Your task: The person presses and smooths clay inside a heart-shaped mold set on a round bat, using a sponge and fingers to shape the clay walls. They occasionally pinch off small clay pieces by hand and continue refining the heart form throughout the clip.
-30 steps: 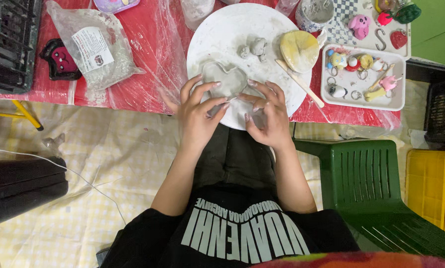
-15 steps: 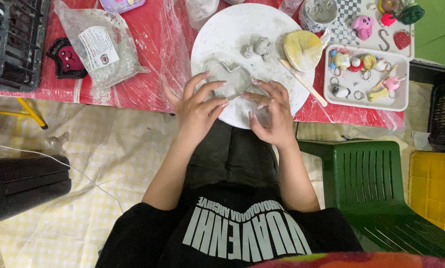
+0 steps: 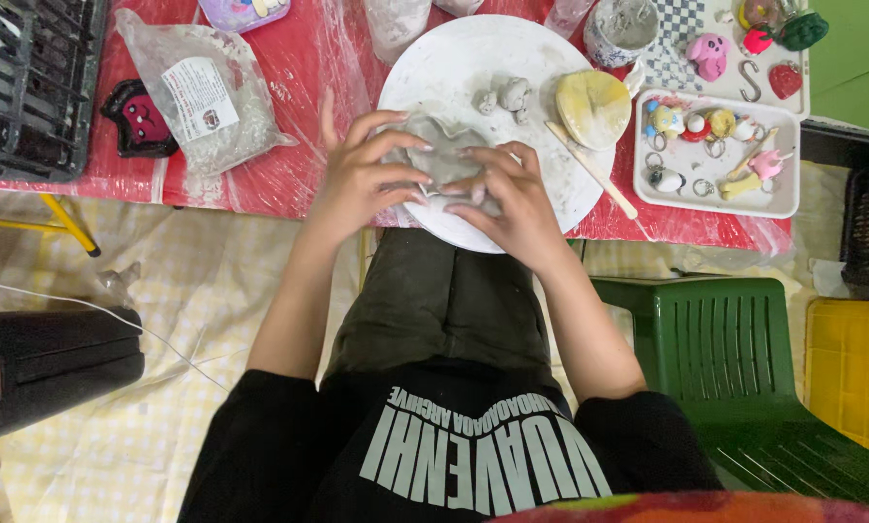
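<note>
Pressing both hands onto the flat grey clay piece, you are working it near the front edge of the round white board, which is sitting on the red-covered desk. Compared with a second ago, your hands are closing in over the clay: your left hand is now covering its left side and your right hand is lying across its lower right, so less of the piece is showing; to judge by this, you are moving from holding it to shaping its edge.

Your left fingers are spreading and curling lightly over the clay, touching it rather than clamping it. Your right fingers are bending inward, their tips pressing the clay's right rim; neither hand is lifting the piece off the board.

Beside your work, small clay lumps and a yellow sponge are resting on the board, a wooden stick is lying at its right edge, and a white tray of little painted figures is standing further right.
</note>
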A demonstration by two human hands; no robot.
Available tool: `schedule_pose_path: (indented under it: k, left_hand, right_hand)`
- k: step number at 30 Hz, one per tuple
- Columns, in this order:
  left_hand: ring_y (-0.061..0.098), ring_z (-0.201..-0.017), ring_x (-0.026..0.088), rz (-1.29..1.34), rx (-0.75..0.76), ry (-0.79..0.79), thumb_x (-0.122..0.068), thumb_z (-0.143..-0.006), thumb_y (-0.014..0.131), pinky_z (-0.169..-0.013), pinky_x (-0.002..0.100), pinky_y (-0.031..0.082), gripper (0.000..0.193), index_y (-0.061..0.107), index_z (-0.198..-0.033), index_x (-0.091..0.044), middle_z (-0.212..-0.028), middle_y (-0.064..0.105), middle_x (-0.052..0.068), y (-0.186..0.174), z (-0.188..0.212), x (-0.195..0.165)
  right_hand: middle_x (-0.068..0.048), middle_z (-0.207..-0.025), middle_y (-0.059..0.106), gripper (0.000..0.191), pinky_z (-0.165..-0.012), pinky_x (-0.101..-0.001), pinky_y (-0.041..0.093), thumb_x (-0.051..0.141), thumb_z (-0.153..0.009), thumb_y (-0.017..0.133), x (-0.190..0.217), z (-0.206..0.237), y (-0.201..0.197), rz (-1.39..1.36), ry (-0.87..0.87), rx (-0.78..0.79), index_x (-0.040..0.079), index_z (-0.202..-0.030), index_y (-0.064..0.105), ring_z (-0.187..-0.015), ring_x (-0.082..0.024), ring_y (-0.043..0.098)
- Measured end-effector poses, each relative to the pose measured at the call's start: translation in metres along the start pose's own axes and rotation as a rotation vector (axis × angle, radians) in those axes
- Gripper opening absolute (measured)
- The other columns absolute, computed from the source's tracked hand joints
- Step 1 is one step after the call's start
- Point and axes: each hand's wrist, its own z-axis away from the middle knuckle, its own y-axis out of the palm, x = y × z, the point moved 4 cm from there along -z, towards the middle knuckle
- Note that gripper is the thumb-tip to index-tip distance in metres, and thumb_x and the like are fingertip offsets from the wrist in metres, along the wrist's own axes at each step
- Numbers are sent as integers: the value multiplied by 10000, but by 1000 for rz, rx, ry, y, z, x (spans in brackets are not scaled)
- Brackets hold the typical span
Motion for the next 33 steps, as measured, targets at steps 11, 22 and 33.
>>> schedule_pose_path:
  k: [11,22,33]
  left_hand:
    - [514,-1408,189,87,168,147,-286,-667,929,-1273,671,-21,208,754,-764,-230,-1169,692,-119,7,-21,18]
    - [507,-1393,205,130,135,137,-335,-686,929,-1262,659,-27,215,810,-854,-272,-1189,703,-110,12,-16,23]
    - [500,-1412,216,151,110,85,-312,-671,948,-1264,651,-10,307,826,-941,-234,-1247,706,-83,11,-9,14]
  right_hand:
    - [-47,-1050,679,392,-980,-420,396,166,-795,923,-11,-16,15,5,34,34,91,-890,550,-1030,-311,516]
    - [-17,-986,715,422,-1061,-412,377,132,-820,908,-9,-21,10,-90,4,83,106,-888,493,-1070,-274,622]
    - [-99,-1175,679,430,-1045,-466,409,144,-780,927,-14,-10,5,-6,39,66,94,-898,518,-1195,-355,546]
